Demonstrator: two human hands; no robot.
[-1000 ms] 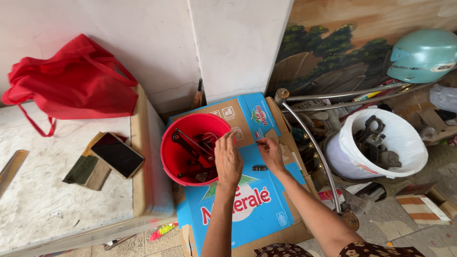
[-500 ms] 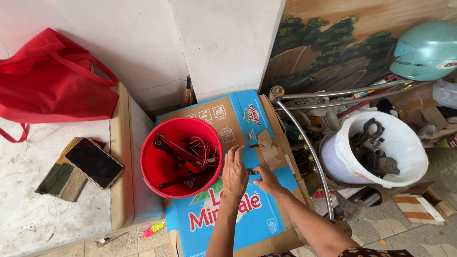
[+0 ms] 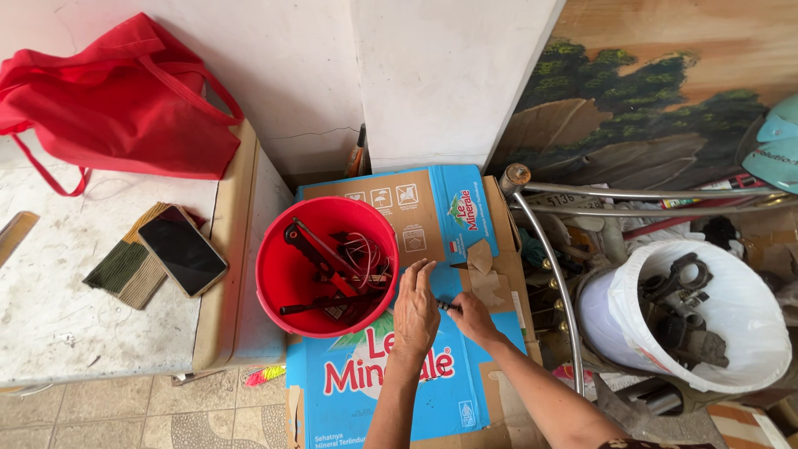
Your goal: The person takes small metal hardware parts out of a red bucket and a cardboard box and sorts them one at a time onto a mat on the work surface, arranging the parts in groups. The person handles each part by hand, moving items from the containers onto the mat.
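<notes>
Here the right hand (image 3: 471,316) is pinching a small dark part (image 3: 446,306) between its fingertips, low on the blue box (image 3: 391,391). The left hand (image 3: 416,309) is lying flat and released on the box, touching the part's left end at nine o'clock. A red bucket (image 3: 287,274) of tools is sitting just beside the left hand at ten o'clock. A white bucket (image 3: 748,333) of metal parts is standing well apart at three o'clock.

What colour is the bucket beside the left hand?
Red, clear in the head view: bucket, left hand.
</notes>
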